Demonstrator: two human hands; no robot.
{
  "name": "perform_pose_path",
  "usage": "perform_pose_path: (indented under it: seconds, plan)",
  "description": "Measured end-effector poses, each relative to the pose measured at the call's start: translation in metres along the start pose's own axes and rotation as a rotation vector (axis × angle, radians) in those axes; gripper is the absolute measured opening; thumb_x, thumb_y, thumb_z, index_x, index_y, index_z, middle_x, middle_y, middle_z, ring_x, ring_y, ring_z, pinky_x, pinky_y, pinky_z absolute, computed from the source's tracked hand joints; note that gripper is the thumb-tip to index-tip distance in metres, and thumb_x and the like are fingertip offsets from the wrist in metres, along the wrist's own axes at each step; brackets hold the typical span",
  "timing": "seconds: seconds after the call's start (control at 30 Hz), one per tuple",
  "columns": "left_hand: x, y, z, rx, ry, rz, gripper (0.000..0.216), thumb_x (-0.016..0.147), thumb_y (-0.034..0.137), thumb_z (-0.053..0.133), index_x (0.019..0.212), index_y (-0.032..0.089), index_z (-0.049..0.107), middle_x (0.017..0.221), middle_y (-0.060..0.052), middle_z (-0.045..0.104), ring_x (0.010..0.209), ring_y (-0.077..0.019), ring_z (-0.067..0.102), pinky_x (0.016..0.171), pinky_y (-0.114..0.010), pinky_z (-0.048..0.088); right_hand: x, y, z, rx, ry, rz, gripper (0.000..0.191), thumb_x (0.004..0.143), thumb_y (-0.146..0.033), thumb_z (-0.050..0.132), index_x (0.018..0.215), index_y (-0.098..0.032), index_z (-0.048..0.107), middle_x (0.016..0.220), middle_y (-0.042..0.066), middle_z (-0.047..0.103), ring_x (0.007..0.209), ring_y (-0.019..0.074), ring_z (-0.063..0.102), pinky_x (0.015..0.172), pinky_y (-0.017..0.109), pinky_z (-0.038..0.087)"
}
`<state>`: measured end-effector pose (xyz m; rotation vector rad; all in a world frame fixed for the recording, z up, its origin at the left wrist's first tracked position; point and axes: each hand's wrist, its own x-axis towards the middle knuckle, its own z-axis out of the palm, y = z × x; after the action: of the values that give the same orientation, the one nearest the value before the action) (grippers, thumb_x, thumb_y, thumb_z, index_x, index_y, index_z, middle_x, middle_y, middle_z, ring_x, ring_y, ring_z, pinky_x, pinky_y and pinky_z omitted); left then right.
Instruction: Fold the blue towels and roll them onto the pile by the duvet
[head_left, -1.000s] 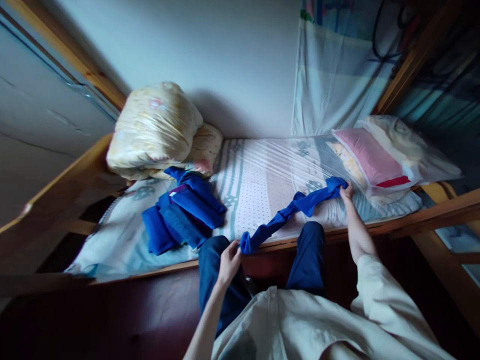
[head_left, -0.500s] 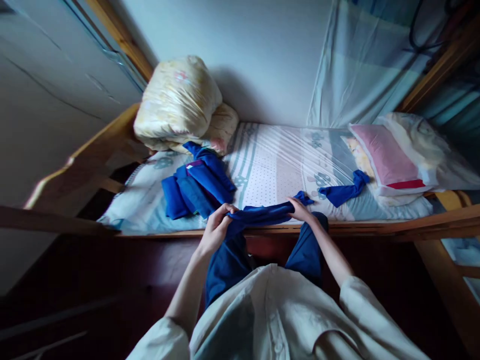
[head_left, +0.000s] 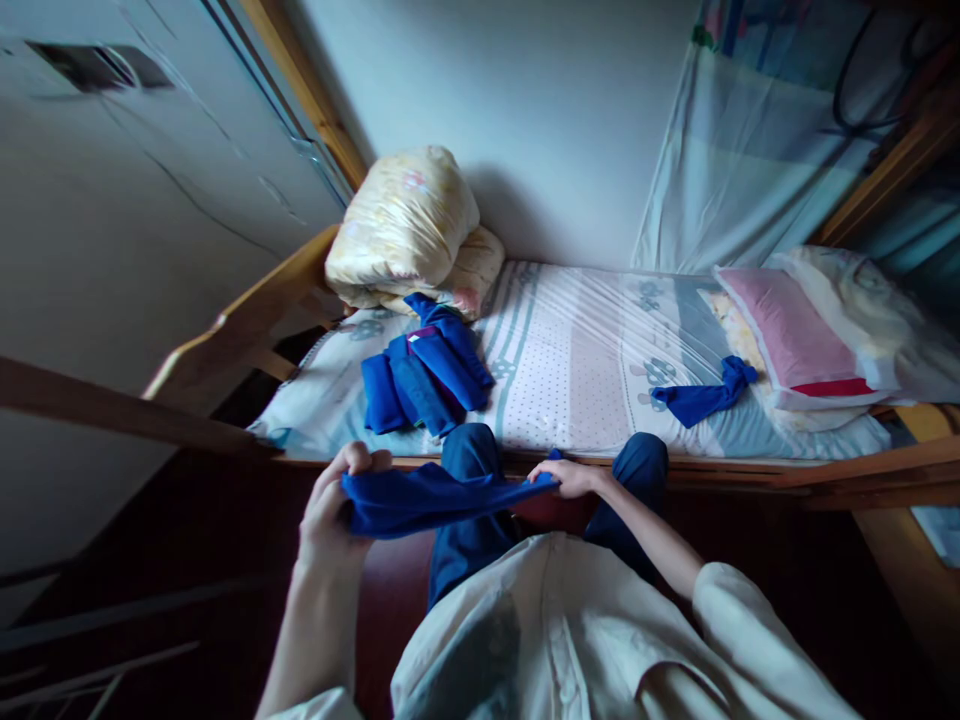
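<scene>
I hold a long blue cloth [head_left: 439, 495] stretched between both hands in front of my knees, off the bed. My left hand [head_left: 334, 510] is closed on its left end. My right hand [head_left: 574, 478] pinches its right end near the wooden bed rail [head_left: 750, 472]. A second blue strip [head_left: 701, 398] lies loose on the mattress [head_left: 577, 370] to the right, beside the pink pillow [head_left: 787, 340]. A pile of folded blue cloths [head_left: 424, 378] rests on the mattress to the left.
A rolled yellow quilt [head_left: 409, 230] sits at the head of the bed against the wall. A wooden bed frame post [head_left: 247, 320] rises on the left. A pale sheet [head_left: 720, 160] hangs at the back right.
Both hands drew the blue cloth off the mattress toward my lap and to the left. The other blue strip stays on the bed near the pillow. My view shifted left.
</scene>
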<state>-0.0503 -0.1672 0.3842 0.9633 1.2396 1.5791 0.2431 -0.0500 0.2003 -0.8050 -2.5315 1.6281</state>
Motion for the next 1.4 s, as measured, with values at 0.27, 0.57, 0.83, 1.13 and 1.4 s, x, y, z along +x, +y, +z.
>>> perform_pose_path:
  seconds: [0.27,0.57,0.83,1.13,1.4]
  plan:
    - [0.000,0.022,-0.007,-0.067,0.166,0.143,0.042,0.068,0.043,0.075,0.065,0.024,0.038,0.054,0.006,0.030,0.044,-0.0095,0.025,0.038,-0.024,0.025,-0.019,-0.012,0.056,0.388,-0.108,0.044,0.049,0.069,-0.024,0.087,0.114,-0.017,0.070,0.093,0.000,0.070,0.076,0.0123,0.062,0.070,0.022,0.051]
    - [0.007,-0.014,-0.091,0.752,0.098,0.335,0.014,0.078,0.037,0.064,0.078,0.023,0.066,0.065,0.002,0.064,0.054,-0.0155,0.050,0.044,-0.022,0.037,-0.058,-0.049,0.016,0.363,0.479,0.009,0.014,0.082,-0.032,0.073,0.089,-0.020,0.070,0.082,0.000,0.065,0.079,0.0160,0.062,0.077,0.028,0.049]
    - [-0.007,-0.011,0.014,0.848,-0.568,0.193,0.040,0.086,0.052,0.064,0.112,0.023,0.071,0.115,-0.011,0.071,0.114,-0.0281,0.065,0.101,-0.038,0.053,-0.057,-0.136,-0.003,0.208,0.316,-0.097,0.016,0.088,-0.022,0.060,0.095,-0.023,0.075,0.077,-0.001,0.070,0.063,0.0133,0.059,0.066,0.025,0.047]
    - [0.012,-0.020,0.065,0.710,-0.942,0.195,0.035,0.098,0.050,0.056,0.101,0.018,0.069,0.090,-0.006,0.072,0.082,-0.0172,0.067,0.078,-0.027,0.053,-0.067,-0.163,-0.023,0.010,0.514,-0.005,0.008,0.084,-0.027,0.072,0.088,-0.019,0.072,0.059,-0.007,0.050,0.054,0.0092,0.044,0.056,0.021,0.037]
    - [0.023,-0.024,0.012,1.028,-0.851,0.292,0.040,0.103,0.046,0.046,0.087,0.020,0.072,0.076,-0.003,0.070,0.071,-0.0159,0.064,0.072,-0.026,0.051,-0.098,-0.157,-0.046,-0.077,0.673,0.004,0.017,0.089,-0.035,0.069,0.080,-0.020,0.067,0.061,-0.004,0.054,0.058,0.0111,0.048,0.058,0.022,0.040]
